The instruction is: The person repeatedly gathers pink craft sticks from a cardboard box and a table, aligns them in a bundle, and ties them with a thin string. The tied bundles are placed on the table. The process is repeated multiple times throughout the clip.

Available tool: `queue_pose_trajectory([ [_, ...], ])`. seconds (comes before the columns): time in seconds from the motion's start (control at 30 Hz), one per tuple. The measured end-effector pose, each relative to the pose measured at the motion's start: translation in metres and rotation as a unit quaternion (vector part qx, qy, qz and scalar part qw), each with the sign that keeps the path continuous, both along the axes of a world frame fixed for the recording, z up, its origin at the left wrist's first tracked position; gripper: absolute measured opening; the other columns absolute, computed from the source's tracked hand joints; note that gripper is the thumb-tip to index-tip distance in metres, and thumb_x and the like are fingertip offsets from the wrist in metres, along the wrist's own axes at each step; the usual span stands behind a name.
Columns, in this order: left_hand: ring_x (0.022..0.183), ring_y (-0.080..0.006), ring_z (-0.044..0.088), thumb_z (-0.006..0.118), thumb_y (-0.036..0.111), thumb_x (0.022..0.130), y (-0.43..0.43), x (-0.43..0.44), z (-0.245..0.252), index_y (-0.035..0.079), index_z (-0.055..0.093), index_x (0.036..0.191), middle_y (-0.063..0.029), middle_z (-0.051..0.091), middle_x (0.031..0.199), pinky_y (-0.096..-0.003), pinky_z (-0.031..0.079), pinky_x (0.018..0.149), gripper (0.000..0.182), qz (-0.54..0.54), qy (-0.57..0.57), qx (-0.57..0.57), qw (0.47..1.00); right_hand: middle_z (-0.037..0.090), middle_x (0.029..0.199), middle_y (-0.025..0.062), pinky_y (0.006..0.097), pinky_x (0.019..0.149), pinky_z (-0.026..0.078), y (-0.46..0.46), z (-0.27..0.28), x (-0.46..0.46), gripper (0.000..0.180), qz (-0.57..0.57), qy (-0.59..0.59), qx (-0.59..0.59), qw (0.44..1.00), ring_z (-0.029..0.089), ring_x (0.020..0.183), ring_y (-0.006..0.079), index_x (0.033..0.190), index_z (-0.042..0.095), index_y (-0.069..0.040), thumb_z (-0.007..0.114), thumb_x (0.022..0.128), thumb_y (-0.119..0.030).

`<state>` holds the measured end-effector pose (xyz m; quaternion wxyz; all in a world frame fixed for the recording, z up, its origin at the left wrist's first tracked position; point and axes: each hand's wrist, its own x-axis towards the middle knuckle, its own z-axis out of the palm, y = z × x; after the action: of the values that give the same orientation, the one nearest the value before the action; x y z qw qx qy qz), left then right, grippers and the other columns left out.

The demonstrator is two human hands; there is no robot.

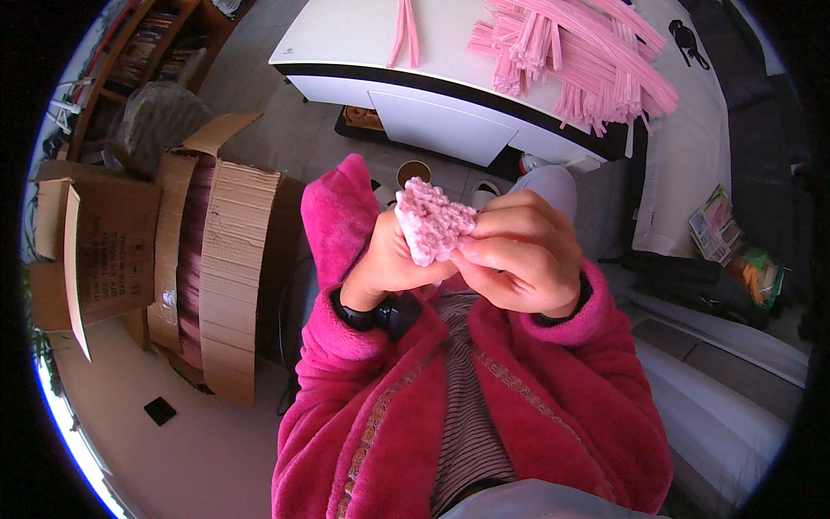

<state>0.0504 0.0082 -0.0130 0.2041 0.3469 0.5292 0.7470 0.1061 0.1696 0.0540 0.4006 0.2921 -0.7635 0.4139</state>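
A bundle of pale pink fuzzy stems, like pipe cleaners (431,224), points up at the camera, its bumpy end showing between my hands. My left hand (395,256) is wrapped around the bundle from the left and below. The fingertips of my right hand (525,253) pinch its right edge. The rest of the bundle below the end is hidden by my hands. On the white table (343,39) ahead lie a large heap of pink fuzzy stems (577,58) at the right and a few single stems (405,32) nearer the left.
An open cardboard box (233,279) with pink material inside stands at the left, beside another box (117,246). A round container (414,174) is on the floor below the table. At the right are a black cable (687,44) and printed packets (716,224).
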Motion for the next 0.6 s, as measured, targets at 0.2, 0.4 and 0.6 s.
queue_pose_trajectory([
  [0.2,0.085,-0.0114,0.062,0.075,0.004,0.068,0.0002,-0.0006,0.0007,0.001,0.064,0.099,-0.0049,0.067,0.094,-0.0274,0.048,0.076,0.033,-0.003,0.002,0.0,1.0,0.061,0.084,0.0092,0.03,0.058,0.049,-0.001,-0.0041,0.0002,0.043,0.009,-0.004,-0.028,1.0,0.059,0.067,0.0221,0.093,0.052,-0.006,0.077,0.061,0.008],
  [0.4,0.081,-0.014,0.064,0.079,0.006,0.067,0.0016,-0.0005,0.0043,0.001,0.066,0.094,-0.0065,0.068,0.091,-0.0279,0.049,0.073,0.03,0.014,0.009,-0.003,1.0,0.061,0.083,0.0106,0.0284,0.06,0.047,0.0001,-0.0043,0.002,0.04,0.024,-0.029,-0.06,0.997,0.059,0.069,0.0207,0.092,0.052,-0.004,0.073,0.062,0.012],
  [0.6,0.075,-0.0164,0.065,0.079,0.006,0.067,0.0041,0.0007,0.0072,0.001,0.067,0.09,-0.008,0.068,0.086,-0.0284,0.049,0.068,0.026,0.024,0.011,0.01,1.0,0.062,0.078,0.008,0.0296,0.058,0.049,-0.0015,-0.001,0.0024,0.036,-0.017,-0.043,-0.064,0.997,0.059,0.064,0.0206,0.098,0.061,-0.001,0.07,0.065,0.006],
])
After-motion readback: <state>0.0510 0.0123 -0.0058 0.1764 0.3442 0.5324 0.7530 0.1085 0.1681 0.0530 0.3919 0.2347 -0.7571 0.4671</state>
